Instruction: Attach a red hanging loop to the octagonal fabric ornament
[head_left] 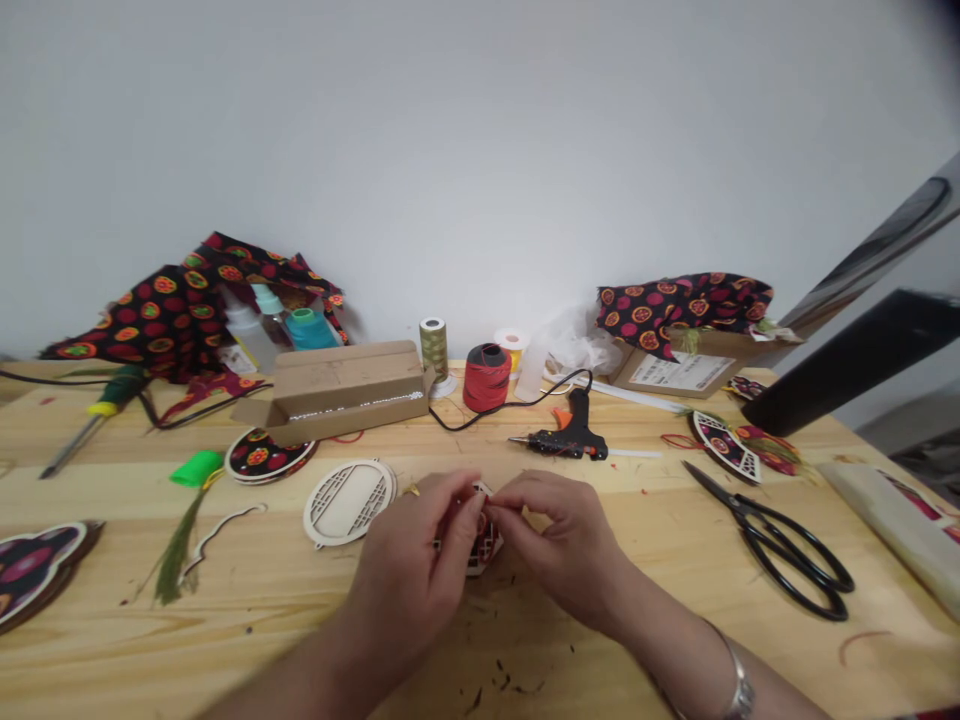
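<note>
My left hand (pixel 409 565) is closed around a small fabric-covered wooden ornament (pixel 484 553) with a pale lattice frame and dark patterned cloth. Much of the ornament is hidden behind my fingers. At its upper right edge, my right hand (pixel 562 530) pinches thumb against forefinger, and what lies between those fingertips is too small to make out. Just left of my left hand lies an oval wooden lattice frame (pixel 350 502). Beyond my right hand a black hot glue gun (pixel 571 430) rests on its side.
Black scissors (pixel 772 540) lie at the right, a screwdriver (pixel 97 415) at the far left. An open cardboard box (pixel 345 385), a red thread spool (pixel 487 378) and a green thread cone (pixel 433 355) stand along the back. A green tassel (pixel 180 545) lies left.
</note>
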